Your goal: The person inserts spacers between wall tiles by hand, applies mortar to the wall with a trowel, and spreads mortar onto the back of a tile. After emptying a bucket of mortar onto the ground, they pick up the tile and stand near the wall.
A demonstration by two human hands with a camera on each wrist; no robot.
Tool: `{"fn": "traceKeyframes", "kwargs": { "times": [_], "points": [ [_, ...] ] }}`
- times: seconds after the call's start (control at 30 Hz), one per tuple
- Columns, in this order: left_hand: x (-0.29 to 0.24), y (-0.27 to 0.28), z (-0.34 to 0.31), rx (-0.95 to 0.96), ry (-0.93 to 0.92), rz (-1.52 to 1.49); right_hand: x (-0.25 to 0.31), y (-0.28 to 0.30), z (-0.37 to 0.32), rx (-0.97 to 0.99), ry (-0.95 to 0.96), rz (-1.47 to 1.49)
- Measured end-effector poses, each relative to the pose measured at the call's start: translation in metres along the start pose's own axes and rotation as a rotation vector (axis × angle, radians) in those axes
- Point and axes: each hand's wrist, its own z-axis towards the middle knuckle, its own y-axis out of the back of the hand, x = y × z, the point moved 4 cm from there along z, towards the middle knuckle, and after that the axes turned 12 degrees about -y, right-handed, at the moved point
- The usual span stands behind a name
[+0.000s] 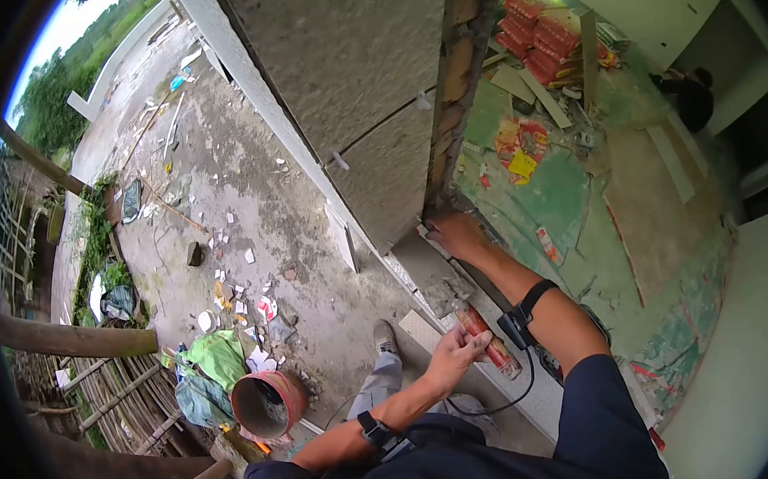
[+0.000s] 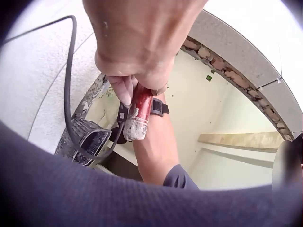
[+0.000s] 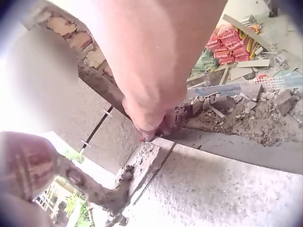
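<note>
My left hand (image 1: 453,359) grips a red-handled tool (image 1: 502,358), a thick cylinder smeared with grey mortar. In the left wrist view the handle (image 2: 142,104) ends in a pale, crusted tip below the fingers. The right wrist view shows a mortar-caked shank (image 3: 78,178) beyond the handle. My right hand (image 1: 457,236) reaches to the foot of the tiled pillar (image 1: 365,89). Its bunched fingertips touch the corner where the pillar meets the sill tile (image 3: 222,189), with a speck of red beside them. Cannot tell whether they pinch anything there.
A reddish bucket (image 1: 271,403) stands at lower left beside a green bag (image 1: 217,358). Tile shards litter the concrete ground (image 1: 266,212). Indoors, red sacks (image 1: 548,41) are stacked at the back, near a person (image 1: 693,98). Rubble (image 3: 246,118) lines the sill. A black cable (image 2: 70,94) hangs by my wrists.
</note>
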Motion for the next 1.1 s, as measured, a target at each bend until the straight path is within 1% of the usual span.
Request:
{"fn": "traceKeyframes", "kwargs": {
  "times": [0.07,0.13,0.2,0.4,0.53,0.63,0.73,0.8,1.1],
  "points": [
    [0.002,0.003,0.0,0.008,0.004,0.029,0.004,-0.002,0.006,-0.011,0.008,0.011],
    [0.002,0.005,-0.001,0.003,0.01,-0.012,0.004,-0.004,0.009,-0.008,-0.032,0.044],
    [0.004,0.008,-0.002,0.003,0.012,0.056,0.004,-0.002,0.01,-0.017,-0.017,0.057],
    [0.002,0.014,-0.009,-0.011,0.018,-0.002,0.008,0.003,0.01,-0.023,-0.018,0.069],
    [0.006,0.018,-0.008,-0.021,0.052,0.026,0.01,0.003,0.01,-0.009,-0.029,0.067],
    [0.01,0.019,-0.007,-0.005,0.047,0.043,0.013,0.005,0.008,-0.012,-0.06,0.062],
    [0.001,0.012,-0.007,-0.016,0.017,-0.009,0.014,0.005,0.008,-0.025,-0.06,0.07],
    [0.003,0.014,-0.007,0.013,-0.037,0.008,0.014,0.004,0.007,-0.023,-0.067,0.071],
    [0.009,0.016,-0.006,0.016,-0.05,-0.023,0.016,0.005,0.007,-0.051,-0.082,0.059]
  ]
}}
